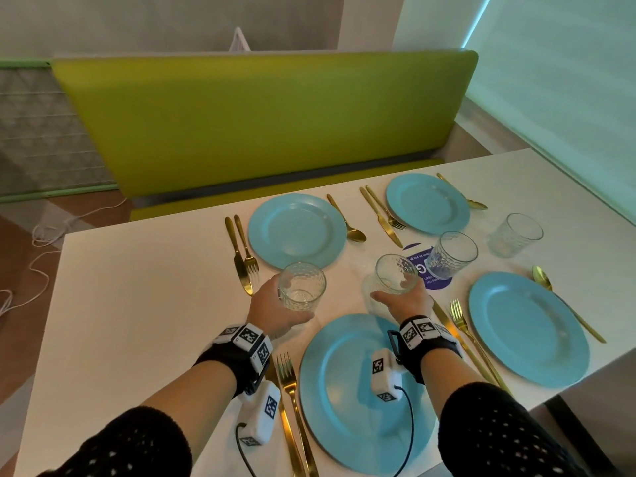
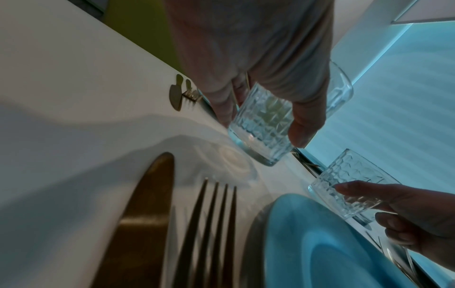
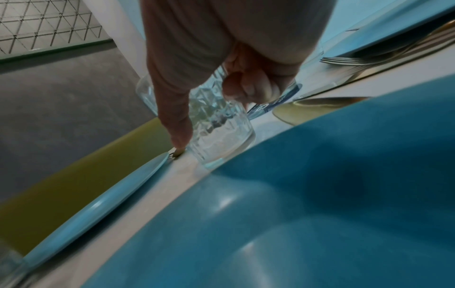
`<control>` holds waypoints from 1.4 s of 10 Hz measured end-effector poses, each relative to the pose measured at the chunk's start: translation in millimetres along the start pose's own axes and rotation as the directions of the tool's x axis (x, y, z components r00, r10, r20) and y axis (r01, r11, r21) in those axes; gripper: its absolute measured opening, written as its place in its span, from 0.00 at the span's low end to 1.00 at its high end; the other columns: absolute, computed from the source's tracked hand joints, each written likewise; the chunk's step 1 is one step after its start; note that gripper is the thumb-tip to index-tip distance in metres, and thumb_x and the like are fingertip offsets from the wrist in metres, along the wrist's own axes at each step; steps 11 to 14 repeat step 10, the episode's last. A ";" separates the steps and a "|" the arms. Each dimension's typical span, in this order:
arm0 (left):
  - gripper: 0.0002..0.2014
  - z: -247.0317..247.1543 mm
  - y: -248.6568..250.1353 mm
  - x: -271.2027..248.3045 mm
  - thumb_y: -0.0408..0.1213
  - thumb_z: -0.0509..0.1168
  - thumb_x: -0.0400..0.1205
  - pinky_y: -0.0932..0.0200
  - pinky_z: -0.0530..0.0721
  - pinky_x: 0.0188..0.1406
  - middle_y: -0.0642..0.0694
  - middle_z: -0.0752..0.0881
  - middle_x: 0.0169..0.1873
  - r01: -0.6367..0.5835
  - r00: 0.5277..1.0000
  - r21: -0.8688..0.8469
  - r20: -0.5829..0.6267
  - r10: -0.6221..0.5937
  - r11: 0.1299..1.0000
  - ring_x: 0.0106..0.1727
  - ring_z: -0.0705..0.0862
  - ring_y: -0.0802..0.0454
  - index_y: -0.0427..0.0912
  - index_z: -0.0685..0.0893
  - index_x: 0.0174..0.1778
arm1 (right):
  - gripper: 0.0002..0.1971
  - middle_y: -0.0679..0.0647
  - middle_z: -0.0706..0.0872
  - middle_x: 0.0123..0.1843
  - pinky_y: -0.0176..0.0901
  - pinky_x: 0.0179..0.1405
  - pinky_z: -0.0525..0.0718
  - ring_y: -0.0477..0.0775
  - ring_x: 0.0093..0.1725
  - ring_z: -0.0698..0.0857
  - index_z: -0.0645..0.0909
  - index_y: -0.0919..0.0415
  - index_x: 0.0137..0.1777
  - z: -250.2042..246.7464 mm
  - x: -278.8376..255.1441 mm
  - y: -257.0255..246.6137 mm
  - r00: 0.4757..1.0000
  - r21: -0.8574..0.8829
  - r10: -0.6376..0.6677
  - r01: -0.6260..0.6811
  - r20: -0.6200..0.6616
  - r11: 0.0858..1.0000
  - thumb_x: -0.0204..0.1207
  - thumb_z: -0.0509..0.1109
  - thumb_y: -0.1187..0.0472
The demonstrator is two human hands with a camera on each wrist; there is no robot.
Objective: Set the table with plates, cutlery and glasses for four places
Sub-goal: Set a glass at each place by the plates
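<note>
L hand (image 1: 275, 309) grips one patterned tumbler (image 1: 301, 287), R hand (image 1: 401, 301) grips another (image 1: 395, 274), both beyond near blue plate (image 1: 344, 401). R fingers mostly hidden behind glass.

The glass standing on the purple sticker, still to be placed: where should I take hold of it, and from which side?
Grip the glass round its patterned wall, below the rim. It stands upright with its mouth open. Come from the near side, over the bare table, since other glasses stand close on either side.
</note>
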State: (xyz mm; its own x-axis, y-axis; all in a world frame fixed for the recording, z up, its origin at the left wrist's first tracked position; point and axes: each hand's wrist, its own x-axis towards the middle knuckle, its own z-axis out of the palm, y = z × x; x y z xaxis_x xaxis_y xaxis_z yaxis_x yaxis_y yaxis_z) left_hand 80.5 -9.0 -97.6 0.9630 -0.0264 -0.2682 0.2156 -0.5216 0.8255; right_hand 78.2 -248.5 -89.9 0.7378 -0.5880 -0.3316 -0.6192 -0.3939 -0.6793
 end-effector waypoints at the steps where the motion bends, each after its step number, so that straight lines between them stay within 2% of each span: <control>1: 0.39 1.6 0.7 -2.5 0.39 0.82 0.61 0.55 0.79 0.65 0.45 0.83 0.64 0.009 1.000 0.010 0.011 -0.009 1.000 0.65 0.81 0.47 0.44 0.75 0.69 | 0.43 0.58 0.78 0.71 0.49 0.70 0.73 0.60 0.72 0.75 0.66 0.60 0.75 -2.5 -1.9 0.8 1.000 -0.015 0.001 -0.001 0.021 1.000 0.62 0.83 0.56; 4: 0.39 4.6 -3.1 -8.8 0.39 0.82 0.61 0.57 0.79 0.63 0.45 0.83 0.64 0.018 0.999 0.032 0.047 -0.019 0.999 0.64 0.81 0.46 0.43 0.75 0.69 | 0.49 0.57 0.76 0.75 0.51 0.70 0.73 0.60 0.73 0.75 0.58 0.58 0.80 -20.8 -11.3 9.9 0.999 -0.024 0.006 -0.005 0.044 1.000 0.62 0.83 0.63; 5: 0.39 3.8 -5.6 -7.8 0.38 0.82 0.62 0.57 0.78 0.63 0.44 0.83 0.65 0.008 0.998 0.052 0.063 -0.011 0.999 0.65 0.81 0.46 0.43 0.75 0.70 | 0.49 0.57 0.78 0.72 0.46 0.61 0.77 0.59 0.68 0.79 0.58 0.58 0.80 -29.2 -17.3 13.8 0.999 0.010 0.023 -0.023 0.023 1.000 0.63 0.82 0.63; 6: 0.40 1.9 -5.3 -9.4 0.37 0.81 0.63 0.56 0.76 0.66 0.43 0.81 0.67 0.002 0.997 0.073 0.081 -0.008 0.997 0.68 0.79 0.45 0.43 0.74 0.71 | 0.49 0.57 0.80 0.69 0.55 0.66 0.80 0.59 0.66 0.81 0.60 0.56 0.79 -35.7 -23.5 16.1 0.999 0.051 0.028 -0.028 -0.014 0.998 0.60 0.84 0.64; 7: 0.42 0.3 -5.9 -9.9 0.37 0.81 0.64 0.55 0.74 0.69 0.43 0.79 0.70 -0.008 0.994 0.088 0.108 -0.002 0.996 0.71 0.77 0.44 0.42 0.71 0.74 | 0.47 0.56 0.81 0.67 0.49 0.64 0.79 0.57 0.63 0.82 0.61 0.56 0.78 -45.0 -32.1 17.9 0.999 0.074 0.026 -0.023 -0.042 0.997 0.61 0.83 0.64; 8: 0.46 -2.7 -2.6 -12.0 0.40 0.82 0.64 0.52 0.72 0.72 0.43 0.76 0.73 -0.005 0.986 0.116 0.164 -0.014 0.993 0.74 0.74 0.44 0.41 0.66 0.77 | 0.46 0.56 0.82 0.66 0.45 0.56 0.80 0.57 0.57 0.83 0.62 0.56 0.78 -55.6 -43.5 15.8 0.997 0.100 0.013 -0.006 -0.071 0.995 0.62 0.82 0.63; 9: 0.52 -6.1 2.2 -9.3 0.43 0.83 0.61 0.52 0.71 0.73 0.40 0.73 0.75 0.023 0.983 0.150 0.178 -0.049 0.988 0.76 0.72 0.43 0.37 0.63 0.78 | 0.45 0.55 0.84 0.62 0.52 0.59 0.84 0.58 0.53 0.84 0.63 0.56 0.77 -62.7 -52.3 15.7 0.994 0.129 0.002 0.012 -0.110 0.992 0.62 0.83 0.62; 10: 0.62 -15.8 14.6 -16.2 0.46 0.83 0.61 0.50 0.68 0.76 0.36 0.66 0.78 0.119 0.954 0.231 0.241 -0.176 0.966 0.79 0.66 0.41 0.32 0.48 0.82 | 0.45 0.50 0.83 0.53 0.58 0.63 0.83 0.56 0.52 0.83 0.63 0.55 0.77 -70.2 -62.9 15.9 0.992 0.112 -0.014 0.029 -0.129 0.993 0.61 0.83 0.61; 14: 0.62 -15.8 14.6 -16.2 0.46 0.83 0.61 0.50 0.68 0.76 0.36 0.66 0.78 0.119 0.954 0.231 0.241 -0.176 0.966 0.79 0.66 0.41 0.32 0.48 0.82 | 0.45 0.50 0.83 0.53 0.58 0.63 0.83 0.56 0.52 0.83 0.63 0.55 0.77 -70.2 -62.9 15.9 0.992 0.112 -0.014 0.029 -0.129 0.993 0.61 0.83 0.61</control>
